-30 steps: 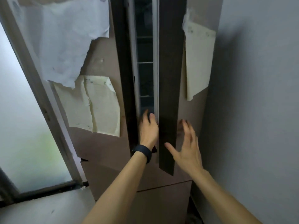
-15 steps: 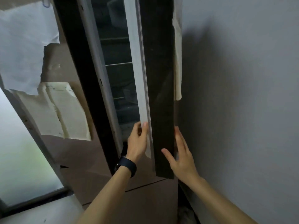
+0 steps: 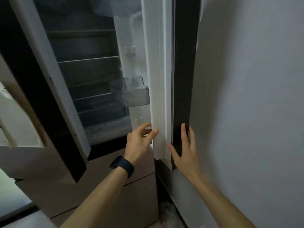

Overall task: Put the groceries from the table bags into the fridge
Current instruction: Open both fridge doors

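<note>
Two bare hands meet one open fridge door: the left hand (image 3: 139,142) at 6 o'clock, thumb and fingers curled round the door's white inner edge, and the right hand (image 3: 184,155) just toward 3 o'clock, fingers spread flat on its dark outer edge. One dark wristband (image 3: 122,166) shows on the left wrist. Two fridge doors (image 3: 162,79) stand open. Inside, four shelves (image 3: 88,59) can be counted, stacked toward 12 o'clock. One clear door bin (image 3: 134,92) hangs at centre. One grey wall (image 3: 246,96) fills 3 o'clock.

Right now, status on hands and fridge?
Left hand gripping right fridge door edge. Right hand flat on its front. Shelves bare; no groceries in view.
</note>
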{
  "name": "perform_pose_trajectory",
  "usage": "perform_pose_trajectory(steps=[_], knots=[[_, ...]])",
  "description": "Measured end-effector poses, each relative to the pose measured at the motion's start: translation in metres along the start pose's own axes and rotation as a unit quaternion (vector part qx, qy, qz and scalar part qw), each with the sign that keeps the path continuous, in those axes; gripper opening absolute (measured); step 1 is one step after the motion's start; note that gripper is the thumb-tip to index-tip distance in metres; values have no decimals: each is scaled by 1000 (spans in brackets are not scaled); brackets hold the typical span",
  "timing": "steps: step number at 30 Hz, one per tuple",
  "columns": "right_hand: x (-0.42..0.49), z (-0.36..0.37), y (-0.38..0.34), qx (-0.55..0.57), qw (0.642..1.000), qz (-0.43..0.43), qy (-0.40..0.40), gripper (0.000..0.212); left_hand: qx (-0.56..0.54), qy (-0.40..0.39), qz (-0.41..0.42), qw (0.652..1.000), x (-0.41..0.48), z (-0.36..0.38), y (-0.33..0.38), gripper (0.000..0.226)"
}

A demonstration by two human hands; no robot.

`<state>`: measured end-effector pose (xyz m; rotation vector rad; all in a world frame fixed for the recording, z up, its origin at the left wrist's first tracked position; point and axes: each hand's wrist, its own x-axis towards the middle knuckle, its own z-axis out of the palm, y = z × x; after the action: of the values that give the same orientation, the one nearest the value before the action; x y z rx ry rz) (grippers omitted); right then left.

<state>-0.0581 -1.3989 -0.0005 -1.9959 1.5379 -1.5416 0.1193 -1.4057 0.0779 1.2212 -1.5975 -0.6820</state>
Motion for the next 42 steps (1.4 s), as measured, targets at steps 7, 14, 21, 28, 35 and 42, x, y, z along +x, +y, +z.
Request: perform_pose_trajectory(steps=[7,14,21,28,35,42], knots=[[33,-35,44,-11,998,40,-38,78,26,-17,-3,1000,27,50,16,37],[59,-47,68,-26,997,68,-16,68,35,6,-3,999,50,94,27,40],[80,-62,88,10,994,103,-31,73,37,8,-10,999,68,116,25,41],[91,-79,83,66,983,160,-65,68,47,3,-4,999,74,121,27,47],[48,-79,39,226,960,166,-2,31,142,-31,16,989,39,74,10,39],[21,-9,-10,301,937,132,-120,24,340,90,20,936,-33,-41,-39,32]])
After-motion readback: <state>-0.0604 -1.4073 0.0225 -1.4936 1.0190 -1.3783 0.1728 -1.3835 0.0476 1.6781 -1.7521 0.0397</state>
